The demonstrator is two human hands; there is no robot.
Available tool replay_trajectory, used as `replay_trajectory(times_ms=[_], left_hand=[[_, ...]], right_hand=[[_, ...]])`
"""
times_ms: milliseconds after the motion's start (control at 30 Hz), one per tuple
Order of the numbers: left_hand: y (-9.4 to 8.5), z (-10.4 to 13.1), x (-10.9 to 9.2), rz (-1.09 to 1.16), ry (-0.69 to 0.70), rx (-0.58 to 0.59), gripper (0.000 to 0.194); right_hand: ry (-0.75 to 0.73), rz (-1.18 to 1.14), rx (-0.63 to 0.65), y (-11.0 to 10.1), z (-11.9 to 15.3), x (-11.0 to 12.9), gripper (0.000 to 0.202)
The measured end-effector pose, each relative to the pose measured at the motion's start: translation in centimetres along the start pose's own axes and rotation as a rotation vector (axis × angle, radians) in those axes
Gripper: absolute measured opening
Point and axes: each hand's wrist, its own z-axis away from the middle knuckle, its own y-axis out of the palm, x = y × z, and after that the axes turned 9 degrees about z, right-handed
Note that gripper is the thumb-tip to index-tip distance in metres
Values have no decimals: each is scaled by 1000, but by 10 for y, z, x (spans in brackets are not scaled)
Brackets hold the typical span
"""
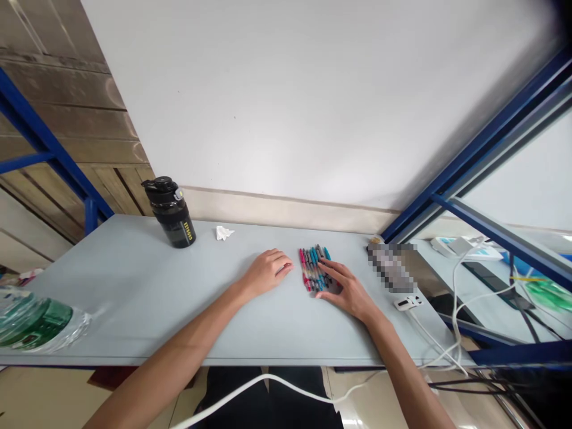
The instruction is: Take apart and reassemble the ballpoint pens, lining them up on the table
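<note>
A row of several pens [308, 268] lies side by side on the grey desk, with pink, grey and blue parts showing. My right hand [351, 292] is over the right end of the row, thumb and fingers spread apart. Its fingertips cover some of the pens; whether they press on them is hard to make out. To the left of the row my left hand [267, 273] rests on the desk with loosely bent fingers, apart from the pens. I see nothing held in it.
A black bottle [172, 217] and a crumpled white tissue [223, 233] stand along the back. A clear plastic bottle [42, 322] lies at the left edge. On the right are a white power strip [407, 303], a cable [431, 335] and a blue frame [473, 217].
</note>
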Motion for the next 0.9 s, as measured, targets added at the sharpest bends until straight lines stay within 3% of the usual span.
replay_trajectory(times_ms=[200, 567, 700, 900], left_hand=[[5, -2, 1, -62, 18, 29, 23], [5, -4, -18, -77, 40, 86, 12], [0, -3, -13, -68, 7, 57, 8], [-11, -2, -2, -68, -35, -63, 10]], right_hand=[[1, 0, -36, 4, 2, -1, 67], [17, -61, -37, -2, -3, 1, 60], [75, -49, -52, -6, -2, 4, 61], [239, -65, -142, -8, -1, 9, 35]])
